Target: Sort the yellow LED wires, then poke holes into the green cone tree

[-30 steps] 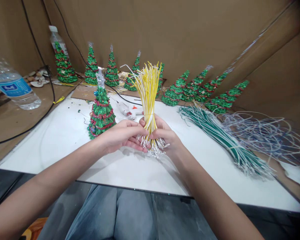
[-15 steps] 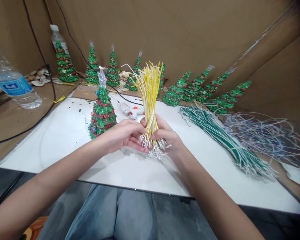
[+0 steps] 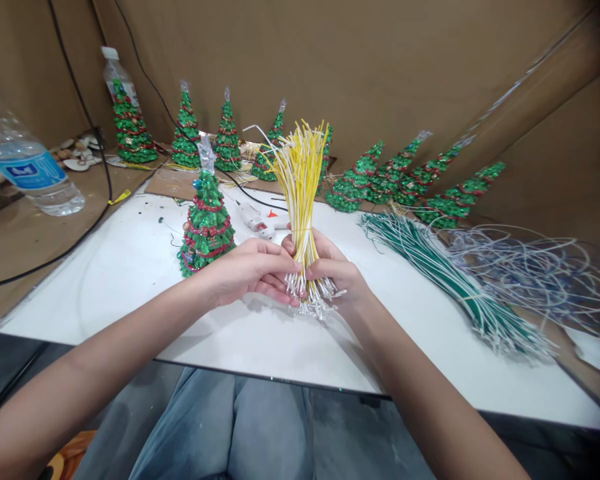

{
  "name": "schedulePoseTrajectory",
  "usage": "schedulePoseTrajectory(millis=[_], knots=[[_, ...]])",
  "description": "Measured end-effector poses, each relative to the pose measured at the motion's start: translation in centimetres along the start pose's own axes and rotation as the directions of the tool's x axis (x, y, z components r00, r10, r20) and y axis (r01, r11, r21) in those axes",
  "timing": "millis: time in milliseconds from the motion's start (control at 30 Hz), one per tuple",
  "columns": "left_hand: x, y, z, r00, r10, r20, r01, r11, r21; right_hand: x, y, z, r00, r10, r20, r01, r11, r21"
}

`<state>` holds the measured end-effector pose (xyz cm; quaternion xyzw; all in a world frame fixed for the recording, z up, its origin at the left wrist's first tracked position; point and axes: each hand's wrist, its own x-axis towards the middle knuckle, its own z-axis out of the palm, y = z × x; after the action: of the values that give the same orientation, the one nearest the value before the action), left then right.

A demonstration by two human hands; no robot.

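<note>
Upright in front of me is a bundle of yellow and white wires [image 3: 303, 180], tied about its narrow middle, with clear bulb-like tips at its lower end. My right hand [image 3: 335, 267] is wrapped round it from the right, thumb across the front. From the left, my left hand [image 3: 263, 270] closes its thumb and fingers on the lower part of the same bundle. Just beyond my left hand a small glittery Christmas tree [image 3: 209, 230] with red garland and a clear top stands on the white tabletop [image 3: 130, 267]. Behind the bundle lies a white glue gun [image 3: 260, 220], partly hidden.
A green and white wire bundle [image 3: 450, 280] lies at right beside tangled clear wires [image 3: 530, 273]. Several more trees [image 3: 229, 137] line the back, some leaning right [image 3: 445, 193]. Water bottles [image 3: 35, 170] and a black cable [image 3: 80, 107] are at left.
The wire bundle and both hands hold almost the same place and grip. My left thumb has shifted slightly right across the bundle.
</note>
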<state>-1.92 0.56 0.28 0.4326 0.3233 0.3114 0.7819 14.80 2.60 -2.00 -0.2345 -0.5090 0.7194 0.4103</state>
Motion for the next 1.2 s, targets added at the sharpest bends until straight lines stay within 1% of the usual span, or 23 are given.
schedulePoseTrajectory(millis=[200,567,800,967,1067,1200], knots=[[-0.03,-0.07,-0.02,1.0,0.005,0.013,-0.005,1.0,-0.002,-0.12,0.01,0.03,1.0,-0.006,-0.026,0.005,1.0,-0.019],[0.03,-0.06,0.05,1.0,-0.013,-0.008,0.013,1.0,0.001,0.02,0.14,-0.24,1.0,-0.006,0.016,0.006,1.0,0.01],[0.1,-0.3,-0.08,1.0,0.015,0.024,-0.015,1.0,0.005,0.02,0.03,-0.05,0.999,0.031,-0.025,-0.031,1.0,0.002],[0.16,-0.14,0.18,1.0,-0.008,-0.015,0.008,1.0,0.014,0.02,-0.08,0.01,0.999,0.01,-0.034,-0.011,1.0,-0.01],[0.17,-0.11,0.22,0.999,-0.014,-0.033,0.015,1.0,0.019,0.03,-0.02,-0.03,1.0,0.012,-0.009,-0.012,0.999,-0.038],[0.09,-0.17,0.13,1.0,0.007,-0.016,-0.006,0.999,0.044,0.05,0.13,-0.03,0.999,0.02,0.033,-0.018,0.998,-0.067]])
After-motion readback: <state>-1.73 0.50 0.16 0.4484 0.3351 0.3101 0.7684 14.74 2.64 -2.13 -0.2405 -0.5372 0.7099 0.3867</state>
